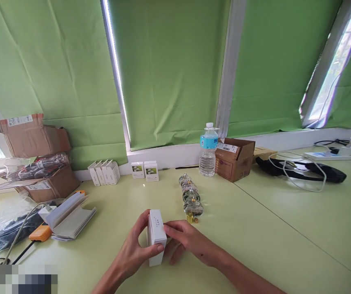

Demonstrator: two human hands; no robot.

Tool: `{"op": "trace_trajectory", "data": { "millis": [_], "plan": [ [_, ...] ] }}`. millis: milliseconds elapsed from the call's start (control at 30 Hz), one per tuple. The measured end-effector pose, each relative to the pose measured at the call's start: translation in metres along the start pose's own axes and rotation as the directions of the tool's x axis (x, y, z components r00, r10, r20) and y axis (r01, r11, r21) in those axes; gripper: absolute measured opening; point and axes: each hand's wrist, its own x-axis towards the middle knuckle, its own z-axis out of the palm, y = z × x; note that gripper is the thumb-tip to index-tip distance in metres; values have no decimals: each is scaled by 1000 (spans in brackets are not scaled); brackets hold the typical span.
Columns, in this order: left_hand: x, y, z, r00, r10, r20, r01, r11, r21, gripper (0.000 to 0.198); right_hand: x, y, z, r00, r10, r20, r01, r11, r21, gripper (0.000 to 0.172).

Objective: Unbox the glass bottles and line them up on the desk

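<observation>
A small white cardboard box [156, 232] with faint print on its narrow face stands upright near the front of the table. My left hand [135, 245] grips it from the left, thumb across the front. On the other side, my right hand [186, 239] has its fingertips closed on the box's upper right edge, its lower fingers curled and partly hidden. Just beyond it, a row of round clear glass bottles [191, 196] runs away from me. A gold cap [189, 217] and a tiny copper-coloured piece [196, 220] lie at the near end of that row.
Several white boxes [104, 173] and white boxes with pictures [151, 171] line the back. A water bottle [208, 153] stands beside a brown carton [234, 159]. Notebooks [71, 218] and stacked cartons [37, 139] are left; a black strap-like item [300, 169] with white cable lies right.
</observation>
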Motion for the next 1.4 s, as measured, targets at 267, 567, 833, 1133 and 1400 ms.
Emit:
{"op": "trace_trajectory", "data": {
  "millis": [267, 567, 833, 1133, 1400],
  "plan": [
    [-6, 24, 9, 999, -10, -45, 23, 948, 316, 71, 1, 4, -2, 996, 19, -89, -13, 998, 68, 32],
    [-13, 23, 16, 999, -35, 23, 21, 897, 441, 71, 3, 13, 0, 992, 120, -32, -119, 992, 35, 28],
    [-13, 31, 20, 997, -8, 80, -33, 866, 499, 57, 8, 21, -2, 988, 142, -56, -144, 989, -22, 16],
    [-13, 33, 15, 998, -45, 41, 19, 868, 496, 57, 12, 25, -12, 986, 168, -22, -163, 976, 146, 18],
    [-15, 31, 13, 997, -72, -36, 81, 878, 472, 63, 19, 36, -18, 954, 4, -299, -97, 951, -294, 46]
  ]
}}
